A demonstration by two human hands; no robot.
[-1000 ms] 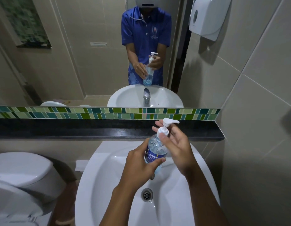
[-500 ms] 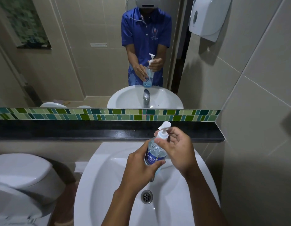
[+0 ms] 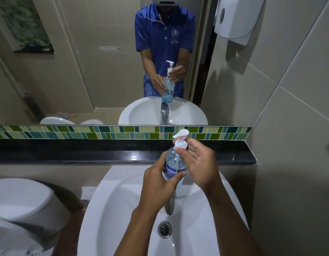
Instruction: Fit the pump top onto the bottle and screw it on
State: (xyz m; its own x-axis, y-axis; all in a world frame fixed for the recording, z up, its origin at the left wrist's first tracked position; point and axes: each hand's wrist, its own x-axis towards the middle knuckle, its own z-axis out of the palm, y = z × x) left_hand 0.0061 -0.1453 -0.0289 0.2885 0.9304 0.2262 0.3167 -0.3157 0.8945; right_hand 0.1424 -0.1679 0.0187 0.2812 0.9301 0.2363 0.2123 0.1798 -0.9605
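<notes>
Above sink, left hand grips bottle; right hand pinches pump top.

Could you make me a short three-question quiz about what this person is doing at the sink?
1. True or false: the pump top sits on the neck of the bottle.
2. Which hand wraps the body of the bottle? A) left hand B) right hand C) neither
3. Fill in: the bottle is held above the white ____.

Key: 1. True. 2. A; the right hand has its fingertips at the pump collar instead. 3. Sink; its drain shows below the hands.
</notes>
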